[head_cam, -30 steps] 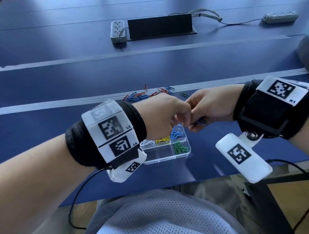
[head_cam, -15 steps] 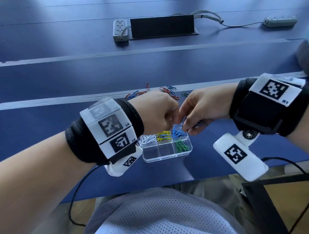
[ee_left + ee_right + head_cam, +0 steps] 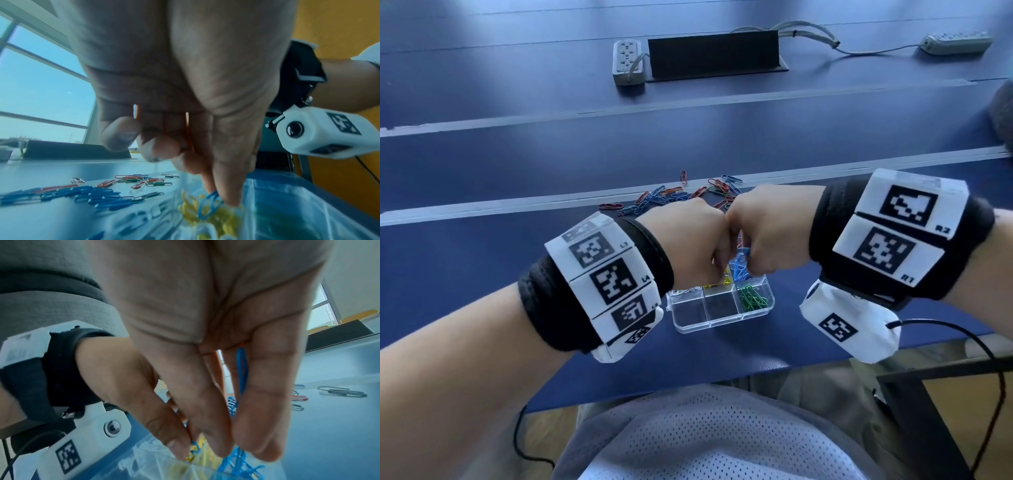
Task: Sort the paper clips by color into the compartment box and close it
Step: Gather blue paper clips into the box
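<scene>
Your left hand [image 3: 690, 236] pinches a blue clip [image 3: 209, 203] over the yellow cell; your right hand [image 3: 767, 233], knuckles touching it, pinches blue clips [image 3: 240, 456] over the blue cell. The box [image 3: 722, 320] sits open under both fists, with the loose clips [image 3: 674, 200] at 12 o'clock from it on the table [image 3: 517, 171].

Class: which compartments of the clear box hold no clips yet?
The two front ones, left and middle; the front right one holds green clips, and the back row holds white, yellow and blue.
</scene>
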### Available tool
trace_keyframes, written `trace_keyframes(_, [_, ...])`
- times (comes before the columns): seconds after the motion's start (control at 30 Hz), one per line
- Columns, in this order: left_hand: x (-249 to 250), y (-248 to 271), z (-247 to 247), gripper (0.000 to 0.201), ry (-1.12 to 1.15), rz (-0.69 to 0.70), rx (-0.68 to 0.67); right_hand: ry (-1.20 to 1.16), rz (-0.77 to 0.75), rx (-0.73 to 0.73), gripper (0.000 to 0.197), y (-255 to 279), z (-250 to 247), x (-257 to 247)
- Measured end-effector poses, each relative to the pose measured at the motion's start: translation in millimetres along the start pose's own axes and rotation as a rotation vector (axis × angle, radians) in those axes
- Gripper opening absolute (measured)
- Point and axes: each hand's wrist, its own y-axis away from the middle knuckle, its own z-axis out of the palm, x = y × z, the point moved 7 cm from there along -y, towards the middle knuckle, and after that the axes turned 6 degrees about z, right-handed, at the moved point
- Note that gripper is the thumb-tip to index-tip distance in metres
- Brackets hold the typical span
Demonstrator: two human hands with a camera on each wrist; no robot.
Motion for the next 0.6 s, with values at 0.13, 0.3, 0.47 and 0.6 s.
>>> trace_keyframes(0.13, [-4,1,-6,0.012,0.061,0.007,0.056,-0.081,-0.015,0.007,0.034,0,-4,1])
trace_keyframes(0.3, [-1,-3,-9,0.014,0.132,0.026,0.124,-0.159,-0.001,0.031,0.030,-1,-10,11])
trace_keyframes(0.47, [8,-11,-8,0.018,0.108,0.083,0.143,-0.317,0.038,0.032,0.025,-6,-10,31])
trace_keyframes(0.6, [6,-16,-7,0.019,0.048,0.076,0.141,-0.363,0.042,0.009,0.023,-9,-3,39])
